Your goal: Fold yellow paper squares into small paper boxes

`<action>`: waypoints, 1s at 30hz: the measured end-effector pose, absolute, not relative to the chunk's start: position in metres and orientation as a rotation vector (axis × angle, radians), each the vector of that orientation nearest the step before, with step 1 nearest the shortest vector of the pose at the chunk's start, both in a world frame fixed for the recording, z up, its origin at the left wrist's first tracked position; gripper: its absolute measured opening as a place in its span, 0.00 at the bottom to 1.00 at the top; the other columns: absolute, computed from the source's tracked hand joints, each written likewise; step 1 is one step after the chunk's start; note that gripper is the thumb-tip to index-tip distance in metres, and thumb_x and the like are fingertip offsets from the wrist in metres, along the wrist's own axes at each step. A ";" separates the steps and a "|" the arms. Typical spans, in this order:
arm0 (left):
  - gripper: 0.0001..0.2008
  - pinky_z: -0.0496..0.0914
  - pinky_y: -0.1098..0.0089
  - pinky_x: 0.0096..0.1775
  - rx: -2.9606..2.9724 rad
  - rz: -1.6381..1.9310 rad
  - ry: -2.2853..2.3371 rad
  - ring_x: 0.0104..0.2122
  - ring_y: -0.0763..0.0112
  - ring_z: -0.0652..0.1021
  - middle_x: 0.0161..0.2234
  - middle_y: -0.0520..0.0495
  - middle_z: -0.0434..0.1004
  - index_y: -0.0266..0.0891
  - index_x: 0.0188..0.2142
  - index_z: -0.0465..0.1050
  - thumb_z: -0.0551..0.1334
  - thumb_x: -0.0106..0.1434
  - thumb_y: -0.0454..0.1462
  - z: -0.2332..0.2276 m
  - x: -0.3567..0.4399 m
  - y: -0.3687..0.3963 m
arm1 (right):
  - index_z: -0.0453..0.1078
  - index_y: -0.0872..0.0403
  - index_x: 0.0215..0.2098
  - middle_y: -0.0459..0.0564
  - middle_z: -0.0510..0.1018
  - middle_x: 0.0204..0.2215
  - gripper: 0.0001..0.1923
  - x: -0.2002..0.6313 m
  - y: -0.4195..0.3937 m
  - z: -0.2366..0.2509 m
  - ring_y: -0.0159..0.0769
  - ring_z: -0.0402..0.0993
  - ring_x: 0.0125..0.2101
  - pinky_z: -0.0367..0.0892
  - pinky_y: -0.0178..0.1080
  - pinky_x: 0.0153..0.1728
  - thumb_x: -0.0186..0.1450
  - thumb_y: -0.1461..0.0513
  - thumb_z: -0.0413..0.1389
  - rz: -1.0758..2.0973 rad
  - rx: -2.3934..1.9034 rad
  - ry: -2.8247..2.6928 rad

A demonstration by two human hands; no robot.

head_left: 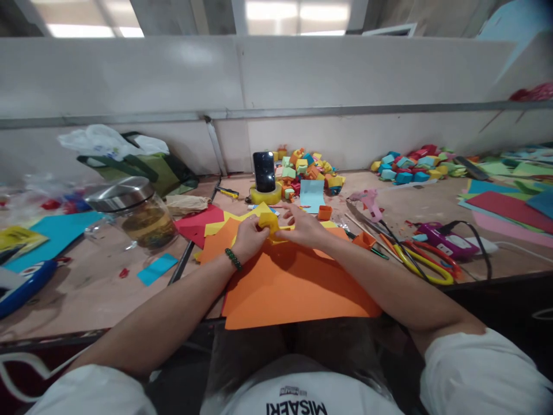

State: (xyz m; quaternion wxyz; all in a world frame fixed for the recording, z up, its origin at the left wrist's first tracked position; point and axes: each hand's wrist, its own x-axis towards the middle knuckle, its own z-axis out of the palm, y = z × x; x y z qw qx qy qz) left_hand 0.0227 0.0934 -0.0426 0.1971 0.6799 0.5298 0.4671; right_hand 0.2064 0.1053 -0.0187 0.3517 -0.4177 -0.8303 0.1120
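A small yellow folded paper piece is pinched between the thumb and fingers of my left hand, which has a green bead bracelet at its wrist. My right hand is just to the right of that piece. Its fingers are apart, and its thumb reaches close to the yellow paper; whether it touches is unclear. Under both hands lie large orange paper sheets, with yellow sheets and a red sheet sticking out at the left.
Behind my hands, a phone stands in a yellow tape roll near piled folded paper pieces. To the right lie a pink glue gun, yellow-handled scissors and a purple device. A glass jar stands left.
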 end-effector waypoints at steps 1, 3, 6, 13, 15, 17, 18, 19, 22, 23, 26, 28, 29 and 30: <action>0.08 0.68 0.74 0.31 1.855 1.302 1.476 0.27 0.72 0.73 0.24 0.53 0.74 0.36 0.26 0.74 0.56 0.48 0.31 -0.043 0.021 0.096 | 0.69 0.53 0.46 0.50 0.77 0.35 0.16 0.208 0.103 -0.014 0.37 0.72 0.34 0.65 0.38 0.35 0.60 0.57 0.60 0.235 -0.997 -2.133; 0.08 0.68 0.74 0.31 1.763 1.285 1.456 0.27 0.72 0.73 0.24 0.53 0.74 0.36 0.25 0.74 0.56 0.47 0.31 -0.043 0.019 0.098 | 0.71 0.52 0.37 0.49 0.77 0.33 0.05 0.210 0.098 -0.006 0.36 0.71 0.33 0.65 0.38 0.36 0.64 0.59 0.57 0.105 -0.798 -2.178; 0.07 0.67 0.74 0.29 1.659 1.249 1.488 0.25 0.73 0.72 0.23 0.53 0.74 0.35 0.24 0.72 0.57 0.45 0.33 -0.040 0.019 0.097 | 0.74 0.51 0.33 0.49 0.79 0.32 0.04 0.205 0.089 -0.005 0.37 0.70 0.34 0.63 0.38 0.37 0.62 0.59 0.60 -0.069 -0.612 -2.422; 0.08 0.64 0.75 0.25 1.609 1.167 1.483 0.22 0.74 0.70 0.20 0.54 0.71 0.35 0.23 0.73 0.57 0.43 0.33 -0.031 0.021 0.091 | 0.78 0.54 0.31 0.52 0.79 0.26 0.09 0.191 0.089 -0.019 0.39 0.69 0.34 0.57 0.39 0.33 0.65 0.62 0.56 -0.253 -0.930 -2.675; 0.06 0.62 0.75 0.24 1.611 1.149 1.480 0.22 0.74 0.69 0.18 0.54 0.70 0.35 0.22 0.72 0.57 0.44 0.35 -0.032 0.022 0.091 | 0.78 0.54 0.31 0.53 0.79 0.28 0.11 0.190 0.086 -0.013 0.40 0.70 0.35 0.56 0.38 0.32 0.66 0.61 0.55 -0.240 -0.998 -2.729; 0.06 0.61 0.75 0.23 1.603 1.135 1.479 0.21 0.74 0.68 0.17 0.54 0.69 0.35 0.20 0.71 0.58 0.45 0.36 -0.034 0.021 0.092 | 0.78 0.54 0.32 0.52 0.80 0.30 0.11 0.189 0.082 -0.007 0.40 0.72 0.35 0.55 0.38 0.30 0.66 0.62 0.54 -0.202 -1.078 -2.772; 0.06 0.61 0.75 0.22 1.596 1.129 1.481 0.20 0.74 0.68 0.17 0.53 0.68 0.36 0.20 0.70 0.58 0.45 0.37 -0.036 0.021 0.093 | 0.78 0.53 0.33 0.52 0.81 0.31 0.11 0.188 0.079 -0.006 0.39 0.72 0.34 0.54 0.38 0.29 0.67 0.62 0.53 -0.172 -1.120 -2.783; 0.06 0.60 0.75 0.22 1.589 1.125 1.482 0.19 0.74 0.67 0.16 0.53 0.68 0.36 0.19 0.69 0.58 0.45 0.37 -0.038 0.020 0.093 | 0.78 0.53 0.34 0.52 0.81 0.32 0.12 0.188 0.078 -0.006 0.38 0.73 0.33 0.54 0.37 0.28 0.67 0.62 0.52 -0.140 -1.157 -2.779; 0.06 0.58 0.75 0.20 1.570 1.129 1.483 0.18 0.75 0.66 0.16 0.54 0.67 0.36 0.20 0.69 0.58 0.44 0.38 -0.042 0.018 0.095 | 0.77 0.52 0.35 0.50 0.81 0.33 0.11 0.190 0.080 -0.011 0.37 0.74 0.33 0.57 0.36 0.29 0.67 0.59 0.52 -0.040 -1.124 -2.665; 0.07 0.58 0.75 0.20 1.566 1.140 1.483 0.18 0.75 0.66 0.16 0.54 0.67 0.36 0.20 0.69 0.58 0.44 0.38 -0.042 0.018 0.095 | 0.76 0.52 0.35 0.50 0.81 0.33 0.11 0.192 0.082 -0.013 0.37 0.74 0.34 0.58 0.35 0.31 0.67 0.58 0.53 0.000 -1.081 -2.579; 0.07 0.60 0.75 0.21 1.563 1.188 1.475 0.20 0.75 0.68 0.18 0.53 0.68 0.36 0.22 0.69 0.58 0.45 0.38 -0.041 0.018 0.096 | 0.74 0.52 0.36 0.49 0.80 0.35 0.08 0.200 0.093 -0.014 0.34 0.74 0.33 0.62 0.34 0.33 0.65 0.59 0.54 0.113 -0.994 -2.228; 0.07 0.62 0.75 0.24 1.560 1.220 1.464 0.22 0.74 0.70 0.21 0.53 0.71 0.36 0.24 0.69 0.57 0.46 0.38 -0.040 0.019 0.096 | 0.73 0.53 0.36 0.49 0.80 0.36 0.06 0.205 0.099 -0.011 0.31 0.73 0.28 0.63 0.33 0.31 0.62 0.61 0.57 0.203 -0.984 -2.078; 0.07 0.64 0.75 0.25 1.567 1.235 1.455 0.23 0.73 0.70 0.22 0.53 0.71 0.36 0.25 0.70 0.57 0.46 0.37 -0.039 0.020 0.096 | 0.73 0.54 0.36 0.49 0.79 0.36 0.06 0.207 0.102 -0.010 0.30 0.72 0.26 0.64 0.33 0.29 0.60 0.62 0.58 0.262 -0.971 -2.056; 0.07 0.65 0.74 0.26 1.584 1.252 1.445 0.24 0.73 0.71 0.22 0.53 0.72 0.36 0.25 0.70 0.57 0.46 0.36 -0.039 0.020 0.096 | 0.73 0.54 0.35 0.49 0.79 0.36 0.06 0.208 0.104 -0.009 0.29 0.72 0.25 0.64 0.33 0.29 0.59 0.63 0.58 0.329 -0.951 -2.059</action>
